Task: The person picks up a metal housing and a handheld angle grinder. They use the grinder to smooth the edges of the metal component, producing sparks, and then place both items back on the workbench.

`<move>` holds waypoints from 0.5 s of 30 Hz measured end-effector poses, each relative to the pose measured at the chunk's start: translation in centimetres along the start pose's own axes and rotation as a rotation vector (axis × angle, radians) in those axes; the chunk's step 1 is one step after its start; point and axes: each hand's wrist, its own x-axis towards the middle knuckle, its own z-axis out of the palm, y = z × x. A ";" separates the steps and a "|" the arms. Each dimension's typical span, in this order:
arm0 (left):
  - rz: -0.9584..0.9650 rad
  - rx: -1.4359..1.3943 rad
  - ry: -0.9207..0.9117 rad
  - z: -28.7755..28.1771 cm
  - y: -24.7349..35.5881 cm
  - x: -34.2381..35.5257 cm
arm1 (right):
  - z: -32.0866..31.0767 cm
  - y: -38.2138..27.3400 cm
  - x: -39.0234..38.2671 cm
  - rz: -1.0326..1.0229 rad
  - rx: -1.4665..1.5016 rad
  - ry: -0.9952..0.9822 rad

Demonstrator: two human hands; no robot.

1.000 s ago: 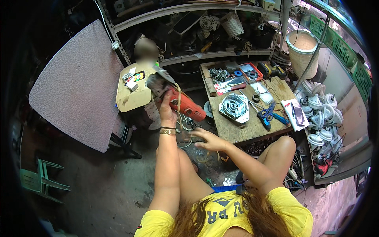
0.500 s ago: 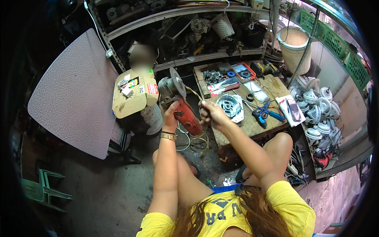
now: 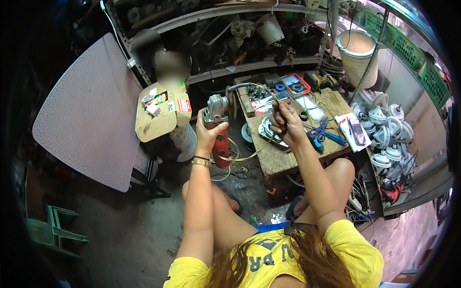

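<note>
My left hand [image 3: 210, 134] is closed round an angle grinder [image 3: 221, 144] with a red body and a grey metal head. The grinder stands roughly upright, head at the top, its disc [image 3: 234, 103] seen nearly edge-on at the right. My right hand [image 3: 287, 126] is raised over the wooden worktable, fingers curled round a yellowish cord [image 3: 267, 90]. From that hand the cord arches up and left to a grey end part near the disc. Another length sags from the hand toward the grinder's lower end. A round metal housing [image 3: 265, 128] lies on the table, partly hidden behind my right hand.
On the worktable [image 3: 273, 162] lie blue-handled scissors [image 3: 318, 132], a red-framed meter [image 3: 294, 85], a drill [image 3: 321, 81] and a phone [image 3: 357, 132]. White plastic parts [image 3: 384, 129] pile up at the right. An open cardboard box [image 3: 161, 125] and grey tabletop [image 3: 86, 115] stand left.
My right hand has risen and moved right with the cord, opening a wider loop. The grinder has turned more upright, its disc now edge-on.
</note>
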 end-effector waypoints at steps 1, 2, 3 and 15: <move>0.042 0.027 -0.058 0.4 0.2 0.2 | -0.7 0.1 -0.7 -0.041 0.119 -0.055; 0.033 0.069 -0.054 0.1 -0.3 0.2 | -0.1 0.1 -0.8 -0.076 0.088 -0.086; 0.024 0.111 -0.052 -0.1 -0.8 0.1 | 0.5 -0.3 -0.8 -0.112 0.057 -0.115; -0.417 -0.742 0.436 -6.4 -7.0 3.0 | 3.7 -10.1 -10.2 0.108 -0.930 0.118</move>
